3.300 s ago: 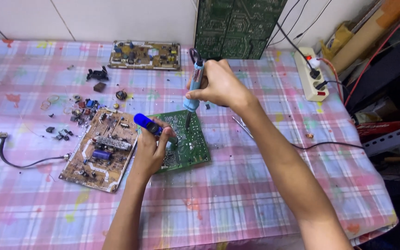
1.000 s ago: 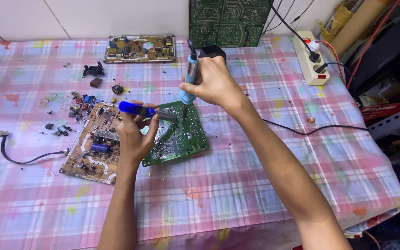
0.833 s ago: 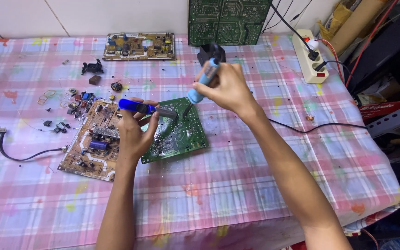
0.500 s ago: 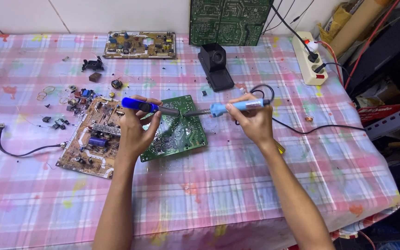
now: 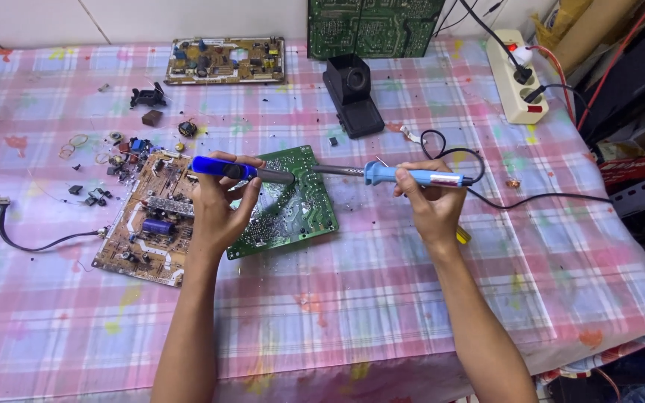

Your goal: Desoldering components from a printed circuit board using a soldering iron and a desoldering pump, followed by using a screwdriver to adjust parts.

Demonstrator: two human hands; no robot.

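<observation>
Brown circuit board (image 5: 147, 227) lying flat at left on the checked tablecloth (image 5: 382, 298), loose components (image 5: 117, 153) beside it. Left hand (image 5: 218, 205), fingers curled round a blue desoldering pump (image 5: 237, 170), tip over the green board (image 5: 285, 205). Right hand (image 5: 431, 198), fingers pinching a blue soldering iron (image 5: 404, 176), tip at the board's right edge. Black stand (image 5: 352, 104) behind.

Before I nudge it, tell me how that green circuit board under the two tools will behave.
The green circuit board looks thin, flat and rigid, so it would probably slide across the checked tablecloth rather than bend or roll. It seems light, apt to skate or pivot. The left hand rests at its edge and may steady it.
</observation>
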